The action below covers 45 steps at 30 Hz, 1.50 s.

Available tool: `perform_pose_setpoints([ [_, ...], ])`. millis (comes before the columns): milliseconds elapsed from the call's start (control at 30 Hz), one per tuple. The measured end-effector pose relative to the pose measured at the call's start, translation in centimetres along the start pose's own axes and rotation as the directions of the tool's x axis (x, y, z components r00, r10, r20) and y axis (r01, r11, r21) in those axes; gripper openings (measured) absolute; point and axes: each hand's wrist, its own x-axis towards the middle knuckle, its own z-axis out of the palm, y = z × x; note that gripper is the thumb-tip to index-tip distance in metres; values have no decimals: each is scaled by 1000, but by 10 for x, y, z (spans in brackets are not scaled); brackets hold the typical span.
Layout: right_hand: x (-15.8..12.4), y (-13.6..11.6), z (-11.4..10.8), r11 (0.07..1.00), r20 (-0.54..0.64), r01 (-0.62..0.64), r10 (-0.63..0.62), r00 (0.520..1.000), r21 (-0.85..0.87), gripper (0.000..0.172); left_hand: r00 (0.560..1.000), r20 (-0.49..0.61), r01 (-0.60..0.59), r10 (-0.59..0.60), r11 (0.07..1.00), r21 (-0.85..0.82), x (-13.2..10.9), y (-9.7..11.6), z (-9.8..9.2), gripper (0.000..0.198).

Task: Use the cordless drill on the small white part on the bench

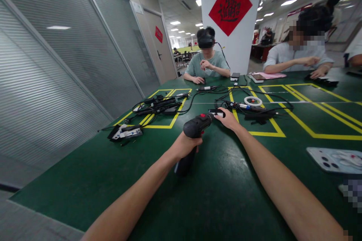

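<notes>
Black plastic makes the body of a pistol-shaped drill with a red switch (195,126), and the fingers of the left hand (188,146) are wrapped around its grip. The thumb and fingers of the right hand (227,119) pinch a small, flat black-and-white piece (217,113) at the tip of the drill; it is partly covered, so I cannot tell whether the two touch. Both are over the middle of a dark green table (127,165). Near the right hand, to its right, lie a silver-and-black rod-shaped tool with a blue band (248,107) and a flat white ring (252,105). On the left are tangled black cables (161,107) and, nearer, a crumpled black-and-white packet (128,131). A pale phone (335,159) lies near right. At the far side sits a person in a grey-green shirt (217,66).
</notes>
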Motion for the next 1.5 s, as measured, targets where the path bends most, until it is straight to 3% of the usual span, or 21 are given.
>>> perform_pose_setpoints([
  [267, -1, -2, -1, 1000, 2, -18, 18, 1000, -3, 46, 999, -18, 28, -28, 1000, 10, -1, 2, 0, 34],
  [767, -1, -2, -2, 1000, -3, -24, 24, 1000, 14, 46, 999, -2, 50, -50, 999, 22, 0, 0, -3, 22],
  [1033, -1, -3, -2, 1000, -6, -26, 27, 1000, 15, 47, 1000, -21, 24, -24, 1000, 1, 0, -1, 1, 32],
  [1500, -3, -3, -3, 999, 0, -23, 23, 1000, 27, 46, 999, -29, 42, -41, 999, 11, -1, 0, 1, 28],
])
